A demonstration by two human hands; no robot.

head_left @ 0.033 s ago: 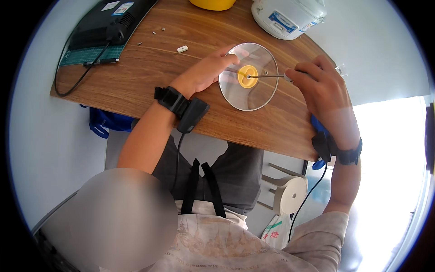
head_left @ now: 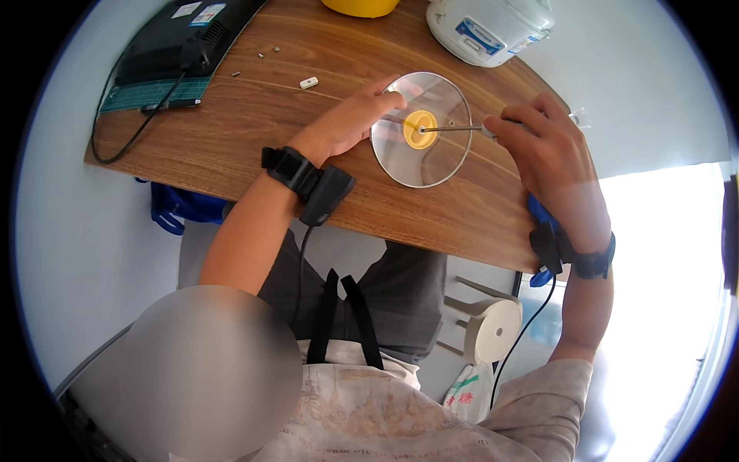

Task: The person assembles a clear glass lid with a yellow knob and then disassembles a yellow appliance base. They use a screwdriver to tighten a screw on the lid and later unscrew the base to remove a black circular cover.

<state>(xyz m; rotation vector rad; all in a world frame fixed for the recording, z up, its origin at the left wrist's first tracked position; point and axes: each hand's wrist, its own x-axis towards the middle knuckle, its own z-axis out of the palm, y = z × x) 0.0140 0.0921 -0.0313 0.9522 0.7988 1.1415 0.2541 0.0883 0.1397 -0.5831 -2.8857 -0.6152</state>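
A round glass pot lid (head_left: 431, 168) with a metal rim is tilted up above the wooden table. My left hand (head_left: 362, 115) grips its left edge, thumb on the near face and the other fingers behind, showing through the glass. At the lid's centre sits a yellow round knob piece (head_left: 414, 139). My right hand (head_left: 550, 150) is closed around the clear handle of a screwdriver (head_left: 454, 128). The metal shaft points left, and its tip meets the middle of the yellow piece. Whether a screw sits under the tip is too small to tell.
On the wooden table (head_left: 254, 138) lie a small white block (head_left: 309, 82) and several tiny metal bits (head_left: 277, 49). A white rice cooker (head_left: 481, 35) and a yellow container (head_left: 362, 6) stand at the back. Far left are a black case (head_left: 154, 46), a green mat (head_left: 127, 95) and a cable.
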